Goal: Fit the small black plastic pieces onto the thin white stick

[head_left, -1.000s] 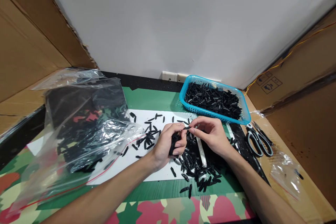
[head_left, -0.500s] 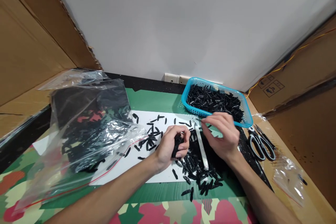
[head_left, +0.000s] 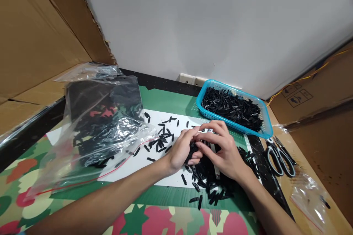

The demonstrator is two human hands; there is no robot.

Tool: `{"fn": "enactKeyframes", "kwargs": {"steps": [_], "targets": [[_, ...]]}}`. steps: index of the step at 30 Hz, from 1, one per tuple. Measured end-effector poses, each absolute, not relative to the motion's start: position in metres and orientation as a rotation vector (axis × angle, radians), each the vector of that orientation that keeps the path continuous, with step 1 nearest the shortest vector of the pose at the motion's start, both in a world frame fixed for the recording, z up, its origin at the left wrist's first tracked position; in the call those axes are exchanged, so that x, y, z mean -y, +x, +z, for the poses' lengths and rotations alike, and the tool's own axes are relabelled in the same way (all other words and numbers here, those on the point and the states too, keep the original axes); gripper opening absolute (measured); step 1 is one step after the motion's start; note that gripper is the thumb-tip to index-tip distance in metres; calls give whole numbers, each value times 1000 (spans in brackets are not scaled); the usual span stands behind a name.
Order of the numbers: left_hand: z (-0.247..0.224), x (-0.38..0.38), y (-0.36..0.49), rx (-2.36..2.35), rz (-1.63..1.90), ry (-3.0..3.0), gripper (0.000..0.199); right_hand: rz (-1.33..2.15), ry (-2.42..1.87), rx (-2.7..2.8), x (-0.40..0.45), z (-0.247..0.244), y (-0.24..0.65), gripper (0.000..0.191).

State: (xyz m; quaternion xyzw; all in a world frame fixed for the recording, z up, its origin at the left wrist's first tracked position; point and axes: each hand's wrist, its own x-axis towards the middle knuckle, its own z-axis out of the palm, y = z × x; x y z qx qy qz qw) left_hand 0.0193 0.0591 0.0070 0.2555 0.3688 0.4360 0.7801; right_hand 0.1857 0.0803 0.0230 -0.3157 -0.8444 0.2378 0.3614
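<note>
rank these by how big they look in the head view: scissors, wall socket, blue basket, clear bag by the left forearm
Largest to smallest:
Clear bag
Blue basket
Scissors
Wall socket

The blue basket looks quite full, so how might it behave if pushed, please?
The blue basket should keep its shape, as its rim looks rigid. Low and wide, it seems unlikely to tip. The loose black pieces inside might shift.

Black strips [head_left: 192, 149] | short, thin | bunched in hands [head_left: 181, 150] | scattered on white sheet [head_left: 127, 170] | heaped in blue basket [head_left: 268, 128]
</note>
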Motion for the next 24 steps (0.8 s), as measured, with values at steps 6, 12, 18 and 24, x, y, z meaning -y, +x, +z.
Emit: {"fn": "enactKeyframes", "kwargs": {"steps": [6,12,18,24], "targets": [[8,-57,23,-865,932,523,43,1005,-880,2129,-82,27,186,9],[8,-58,23,-847,942,607,43,1067,-869,2013,-82,24,186,11],[7,-60,17,-770,910,666,35,999,-851,1812,-84,18,187,11],[9,-61,14,-634,884,751,32,1021,-825,1731,-87,13,185,11]]}}
